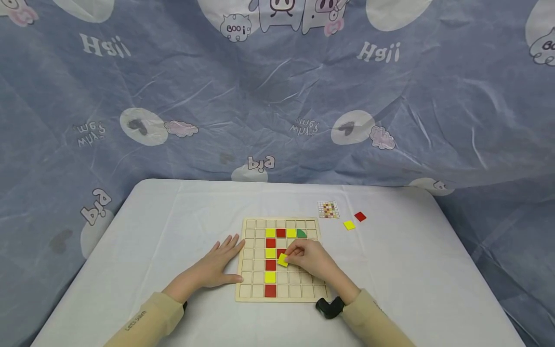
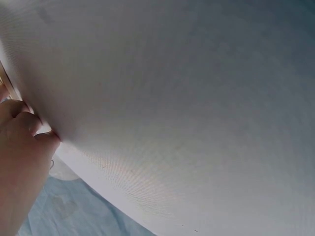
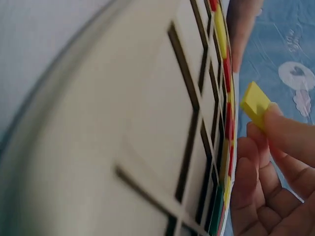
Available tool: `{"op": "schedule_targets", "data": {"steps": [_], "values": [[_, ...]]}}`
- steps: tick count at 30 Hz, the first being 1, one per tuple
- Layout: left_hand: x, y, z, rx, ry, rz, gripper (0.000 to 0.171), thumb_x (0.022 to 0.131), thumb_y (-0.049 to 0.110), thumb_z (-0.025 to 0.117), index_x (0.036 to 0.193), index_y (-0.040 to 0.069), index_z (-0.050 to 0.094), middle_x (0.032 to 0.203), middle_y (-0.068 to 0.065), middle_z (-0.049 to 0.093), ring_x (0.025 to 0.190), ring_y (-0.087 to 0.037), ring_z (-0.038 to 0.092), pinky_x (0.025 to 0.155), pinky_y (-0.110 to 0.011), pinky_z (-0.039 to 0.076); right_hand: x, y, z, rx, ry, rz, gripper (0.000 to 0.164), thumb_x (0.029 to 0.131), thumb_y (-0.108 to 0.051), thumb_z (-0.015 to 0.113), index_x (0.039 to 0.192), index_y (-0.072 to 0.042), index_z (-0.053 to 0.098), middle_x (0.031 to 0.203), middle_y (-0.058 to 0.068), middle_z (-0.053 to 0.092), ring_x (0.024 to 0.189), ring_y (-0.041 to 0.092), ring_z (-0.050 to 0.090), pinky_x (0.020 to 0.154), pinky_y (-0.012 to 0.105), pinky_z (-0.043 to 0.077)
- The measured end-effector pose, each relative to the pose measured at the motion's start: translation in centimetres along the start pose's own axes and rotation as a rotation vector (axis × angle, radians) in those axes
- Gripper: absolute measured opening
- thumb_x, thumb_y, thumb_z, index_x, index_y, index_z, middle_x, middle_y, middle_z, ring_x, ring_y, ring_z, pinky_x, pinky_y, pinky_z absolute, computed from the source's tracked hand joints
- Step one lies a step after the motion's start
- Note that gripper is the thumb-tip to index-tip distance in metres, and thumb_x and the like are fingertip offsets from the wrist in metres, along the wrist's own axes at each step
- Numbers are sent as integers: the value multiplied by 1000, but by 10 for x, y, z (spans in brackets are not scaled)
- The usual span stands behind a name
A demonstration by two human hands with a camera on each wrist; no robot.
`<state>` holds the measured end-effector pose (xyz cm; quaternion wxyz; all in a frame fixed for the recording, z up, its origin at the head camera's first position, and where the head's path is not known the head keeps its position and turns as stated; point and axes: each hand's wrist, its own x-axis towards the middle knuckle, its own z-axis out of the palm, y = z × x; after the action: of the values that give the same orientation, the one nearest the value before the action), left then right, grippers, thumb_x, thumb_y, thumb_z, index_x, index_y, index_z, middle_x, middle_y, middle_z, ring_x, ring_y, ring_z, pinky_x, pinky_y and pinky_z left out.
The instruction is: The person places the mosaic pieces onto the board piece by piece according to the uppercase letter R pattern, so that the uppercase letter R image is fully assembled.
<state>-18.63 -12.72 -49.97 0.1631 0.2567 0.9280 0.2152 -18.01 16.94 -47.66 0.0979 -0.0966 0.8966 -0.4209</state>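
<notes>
My right hand (image 1: 310, 258) pinches a yellow square tile (image 3: 255, 103) between thumb and fingers, close over the wooden grid board (image 1: 254, 291). In the head view the tile overlaps the cell below a red tile (image 1: 281, 252) that the fingers partly cover. Spread fingers of my left hand (image 1: 215, 264) rest at the board's left edge. Down one column of the board, yellow and red square tiles (image 1: 270, 265) alternate. Along its upper part lie a red tile (image 1: 281, 233), a yellow tile (image 1: 291, 233) and a green quarter-round piece (image 1: 301, 233).
To the right of the board, a yellow tile (image 1: 349, 225) and a red tile (image 1: 360, 216) lie loose on the white tablecloth (image 1: 412, 270). Beside them is a small pattern card (image 1: 328, 209). A blue printed cloth (image 1: 269, 86) hangs behind the table.
</notes>
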Motion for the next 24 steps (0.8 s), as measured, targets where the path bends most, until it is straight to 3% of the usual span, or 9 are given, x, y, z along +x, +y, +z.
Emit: {"op": "schedule_targets", "data": {"steps": [7, 24], "values": [[1, 0, 0, 7, 3, 8, 99, 83, 54, 72, 157, 9, 23, 165, -17, 15, 153, -38, 10, 122, -59, 11, -1, -3, 8, -104, -30, -95, 7, 85, -12, 77, 82, -14, 71, 71, -7, 61, 67, 9, 53, 61, 18, 45], [0, -1, 1, 7, 5, 2, 99, 83, 54, 73, 157, 10, 24, 165, -16, 16, 153, -38, 11, 122, -59, 12, -1, -5, 16, -238, 38, -105, 9, 84, -10, 78, 77, -14, 73, 73, -7, 57, 65, 7, 49, 60, 18, 43]]}}
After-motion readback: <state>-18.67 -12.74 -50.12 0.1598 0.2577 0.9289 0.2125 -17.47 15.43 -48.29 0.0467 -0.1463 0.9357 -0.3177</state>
